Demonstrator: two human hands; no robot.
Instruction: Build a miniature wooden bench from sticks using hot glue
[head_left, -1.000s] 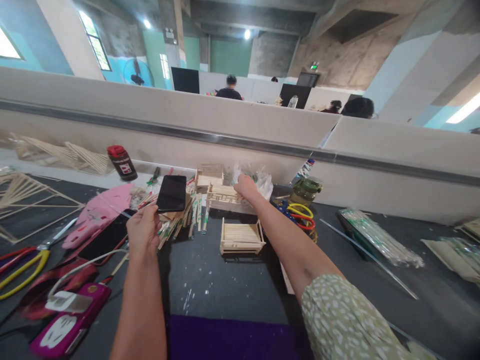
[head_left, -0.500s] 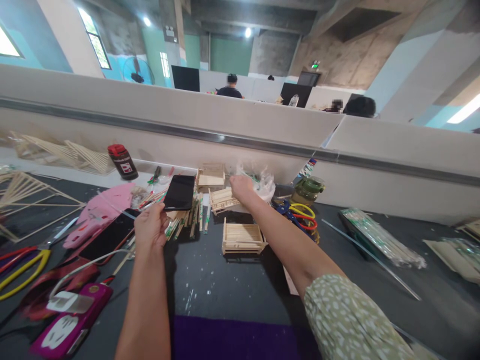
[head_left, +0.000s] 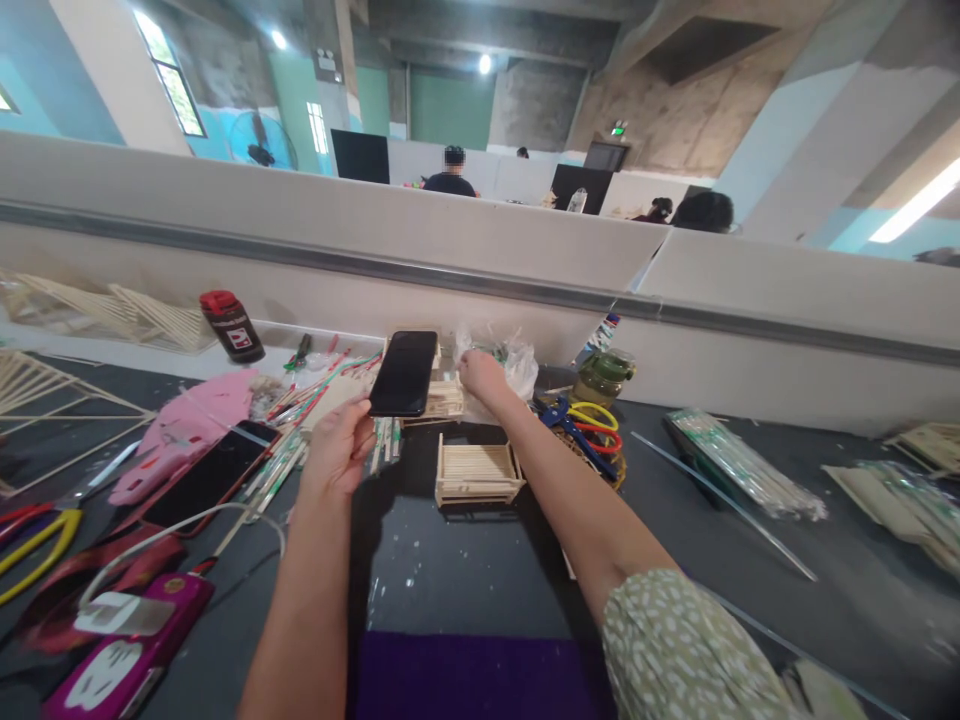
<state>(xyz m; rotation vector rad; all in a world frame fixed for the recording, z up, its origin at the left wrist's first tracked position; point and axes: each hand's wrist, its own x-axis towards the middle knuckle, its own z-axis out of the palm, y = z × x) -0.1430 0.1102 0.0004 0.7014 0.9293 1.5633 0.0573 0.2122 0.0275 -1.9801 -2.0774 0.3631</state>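
Note:
My left hand (head_left: 341,440) pinches the near left corner of a black smartphone (head_left: 405,373), raised over the table with its dark screen up. Fingers curled, my right hand (head_left: 482,378) is at the right end of a small wooden-stick model (head_left: 444,402), which the phone partly covers. Its fingertips are hard to see, so I cannot tell what they grip. Behind that hand lies a clear plastic bag (head_left: 519,368). Nearer to me, a second small model of light wooden sticks (head_left: 478,472), like a bench or tray, stands by my right forearm.
Scissors with yellow and red handles (head_left: 596,425) and a green-lidded jar (head_left: 604,375) stand right. Packed sticks (head_left: 742,465) lie farther right. At left are another phone (head_left: 210,475), a magenta device (head_left: 131,645), large scissors (head_left: 52,540) and a red-capped bottle (head_left: 231,325). A partition (head_left: 337,225) runs behind.
My left hand has carried the smartphone to the right, so it now overlaps the rear stick models. My right hand stays near the same model. The view has shifted slightly.

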